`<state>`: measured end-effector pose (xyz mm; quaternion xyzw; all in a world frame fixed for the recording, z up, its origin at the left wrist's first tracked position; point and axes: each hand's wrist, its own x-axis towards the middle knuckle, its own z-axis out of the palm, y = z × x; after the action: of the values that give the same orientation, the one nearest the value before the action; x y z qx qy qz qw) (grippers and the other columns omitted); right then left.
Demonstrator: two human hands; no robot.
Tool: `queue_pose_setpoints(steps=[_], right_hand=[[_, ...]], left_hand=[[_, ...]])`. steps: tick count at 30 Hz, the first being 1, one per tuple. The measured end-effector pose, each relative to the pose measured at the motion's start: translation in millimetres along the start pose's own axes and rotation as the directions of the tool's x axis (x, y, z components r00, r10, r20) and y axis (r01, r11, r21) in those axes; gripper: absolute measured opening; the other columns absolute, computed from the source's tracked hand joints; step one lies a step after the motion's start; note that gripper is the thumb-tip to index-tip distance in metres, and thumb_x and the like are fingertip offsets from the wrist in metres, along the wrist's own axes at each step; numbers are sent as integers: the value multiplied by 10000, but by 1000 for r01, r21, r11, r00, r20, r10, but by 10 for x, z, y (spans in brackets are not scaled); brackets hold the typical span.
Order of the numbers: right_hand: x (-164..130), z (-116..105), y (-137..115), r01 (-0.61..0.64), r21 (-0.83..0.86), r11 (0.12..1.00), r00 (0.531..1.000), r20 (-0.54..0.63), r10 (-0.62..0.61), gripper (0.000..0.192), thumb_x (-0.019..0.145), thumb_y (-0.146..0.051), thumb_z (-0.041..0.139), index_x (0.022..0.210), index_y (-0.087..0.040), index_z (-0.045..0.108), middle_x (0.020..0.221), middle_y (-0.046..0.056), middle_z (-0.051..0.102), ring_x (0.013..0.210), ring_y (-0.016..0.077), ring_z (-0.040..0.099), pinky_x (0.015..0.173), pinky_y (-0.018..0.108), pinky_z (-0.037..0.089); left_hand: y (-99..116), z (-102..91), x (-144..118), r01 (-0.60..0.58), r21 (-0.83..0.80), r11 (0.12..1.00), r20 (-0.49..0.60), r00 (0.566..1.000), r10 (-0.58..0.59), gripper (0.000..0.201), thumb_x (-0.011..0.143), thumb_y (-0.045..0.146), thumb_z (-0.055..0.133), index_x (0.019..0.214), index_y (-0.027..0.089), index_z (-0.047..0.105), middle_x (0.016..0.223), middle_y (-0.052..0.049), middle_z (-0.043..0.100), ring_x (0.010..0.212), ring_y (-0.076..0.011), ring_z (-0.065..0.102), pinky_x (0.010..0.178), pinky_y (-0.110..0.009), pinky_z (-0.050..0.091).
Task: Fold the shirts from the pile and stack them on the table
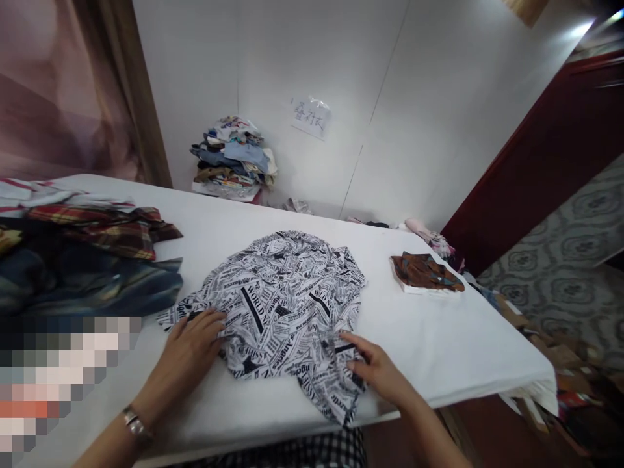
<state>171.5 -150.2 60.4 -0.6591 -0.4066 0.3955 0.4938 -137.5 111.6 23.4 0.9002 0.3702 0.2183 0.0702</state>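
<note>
A black-and-white newspaper-print shirt [287, 305] lies spread and wrinkled on the white-covered table [433, 351]. One part of it hangs toward the near edge. On its left side rests my left hand [199, 335], laid flat with fingers stretched over the cloth; a metal watch or bracelet circles that wrist. My right hand [373, 364] touches the shirt's right side near the bottom, its fingers apart. No fold is visibly pinched in either hand, though the undersides of the fingers are hidden.
Loose garments, including a red plaid shirt [107, 227] and a dark blue one [97, 279], are heaped at left. A folded brown garment [426, 273] sits at right. Behind the table stands a tall clothes pile [234, 159]; a handwritten paper sign [311, 117] hangs on the wall.
</note>
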Motion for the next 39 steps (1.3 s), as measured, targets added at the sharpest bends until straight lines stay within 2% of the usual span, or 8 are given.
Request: queue_pose_setpoints(steps=[5, 10, 15, 19, 23, 31, 36, 39], right_hand=[[-20, -480, -113, 155, 467, 871, 903, -424, 67, 458, 669, -418, 747, 1097, -262, 697, 1097, 66, 729, 927, 250, 693, 847, 399, 534], [-76, -718, -98, 143, 570, 809, 873, -458, 169, 388, 679, -362, 763, 1047, -254, 701, 889, 31, 750, 766, 216, 699, 712, 348, 557], [-69, -735, -45, 381, 596, 707, 804, -591, 66, 382, 686, -315, 773, 1059, -283, 698, 928, -14, 745, 817, 160, 693, 783, 301, 565], [91, -634, 18, 392, 478, 786, 840, -534, -94, 530, 707, -404, 760, 1210, -300, 632, 1005, 13, 728, 935, 197, 681, 884, 396, 547], [234, -545, 194, 172, -45, 984, 843, -510, -170, 612, 712, -434, 746, 1262, -205, 607, 1073, 105, 713, 1028, 272, 653, 957, 488, 493], [197, -478, 462, -1, -657, 754, 907, -318, -276, 601, 788, -349, 627, 1370, -236, 525, 1326, 100, 595, 1230, 290, 534, 1049, 453, 417], [238, -528, 374, 59, -585, 809, 874, -361, -324, 228, 798, -236, 539, 922, -214, 730, 891, 63, 689, 877, 230, 628, 838, 361, 491], [150, -717, 245, 219, -194, 956, 704, -648, -292, 148, 731, -256, 653, 860, -208, 705, 828, 15, 692, 794, 180, 623, 755, 298, 498]], left_hand=[[-30, -179, 31, 31, -162, 986, -116, 992, -50, 258, 816, 363, 424, 941, 269, 629, 1139, -87, 703, 1186, -298, 580, 1053, -487, 425], [-22, -296, -67, 42, -245, 969, -167, 982, -85, 271, 831, 435, 428, 940, 263, 607, 1069, -98, 710, 1125, -297, 616, 1013, -454, 470], [-46, -275, -147, -9, -183, 983, -171, 985, -23, 362, 877, 499, 391, 944, 227, 621, 1046, -114, 711, 1064, -292, 642, 949, -433, 509], [-129, -198, -169, -2, 10, 1000, -138, 990, 3, 372, 907, 440, 366, 910, 183, 634, 1065, -151, 707, 1096, -334, 617, 951, -505, 477], [-101, -212, -195, -19, 116, 993, -143, 989, 36, 394, 921, 416, 369, 1018, 167, 658, 1204, -156, 659, 1138, -345, 590, 955, -531, 451], [-11, -26, -318, -237, 154, 959, -63, 967, 249, 551, 844, 521, 547, 1333, 266, 535, 1332, -90, 607, 1275, -313, 505, 1103, -520, 301], [-104, 140, -257, -263, 152, 953, -101, 955, 280, 239, 861, 353, 532, 1026, 275, 686, 1132, -58, 706, 1157, -303, 592, 1049, -518, 350], [-83, 72, -219, -315, 133, 940, -154, 930, 334, 192, 871, 288, 504, 963, 273, 671, 1121, -45, 710, 1154, -297, 594, 1052, -531, 339]])
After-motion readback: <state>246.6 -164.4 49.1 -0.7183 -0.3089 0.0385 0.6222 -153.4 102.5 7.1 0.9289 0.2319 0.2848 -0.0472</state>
